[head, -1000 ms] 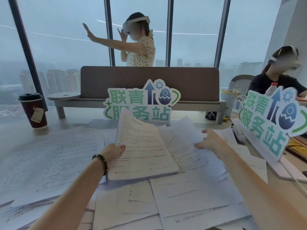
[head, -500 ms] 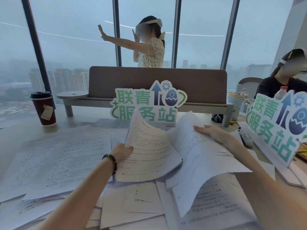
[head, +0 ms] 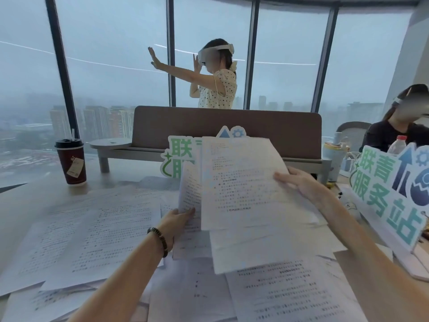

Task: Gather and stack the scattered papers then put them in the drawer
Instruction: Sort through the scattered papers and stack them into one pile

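Printed white papers (head: 92, 231) lie scattered over the desk in front of me, overlapping one another. My left hand (head: 176, 223), a bead bracelet on its wrist, pinches a sheet (head: 189, 194) that stands nearly on edge above the desk. My right hand (head: 299, 184) grips the right side of a second printed sheet (head: 239, 182), lifted and tilted up toward me, partly in front of the left sheet. More sheets hang just under it (head: 267, 247). No drawer is in view.
A dark red paper cup (head: 71, 162) stands at the far left. Green-and-blue cut-out signs stand behind the papers (head: 176, 156) and at the right (head: 390, 194). A brown desk divider (head: 278, 129) runs across the back. One person stands beyond it; another sits at right.
My right hand has picked a sheet off the desk and raised it toward the sheet in my left hand. The left sheet has tilted up more steeply.
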A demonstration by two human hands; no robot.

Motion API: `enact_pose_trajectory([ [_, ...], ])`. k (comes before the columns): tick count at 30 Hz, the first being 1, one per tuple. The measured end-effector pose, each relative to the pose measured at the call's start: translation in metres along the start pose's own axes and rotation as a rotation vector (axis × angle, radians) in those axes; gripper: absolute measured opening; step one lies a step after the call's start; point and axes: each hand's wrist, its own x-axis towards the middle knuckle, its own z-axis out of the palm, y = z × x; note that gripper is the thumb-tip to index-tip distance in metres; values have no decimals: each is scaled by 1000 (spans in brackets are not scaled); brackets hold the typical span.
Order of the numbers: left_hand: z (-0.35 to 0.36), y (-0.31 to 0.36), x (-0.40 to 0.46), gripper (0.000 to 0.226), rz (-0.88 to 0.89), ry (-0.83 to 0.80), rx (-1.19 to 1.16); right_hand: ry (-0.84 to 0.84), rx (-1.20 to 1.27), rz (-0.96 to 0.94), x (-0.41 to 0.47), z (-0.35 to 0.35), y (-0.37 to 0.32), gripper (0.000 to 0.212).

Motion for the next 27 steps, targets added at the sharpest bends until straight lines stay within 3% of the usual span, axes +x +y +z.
enact_pose_trajectory([
  [3,1,6,-2,59,37,-32,33,91,-136,102,0,-2,26,37],
  [12,16,5,-12,25,92,-173,-123,305,-206,115,0,13,69,25],
  [20,19,4,-13,22,105,-138,-127,404,-180,118,12,4,90,8],
  [27,18,6,-14,23,113,-97,-160,394,-126,133,15,2,92,10],
])
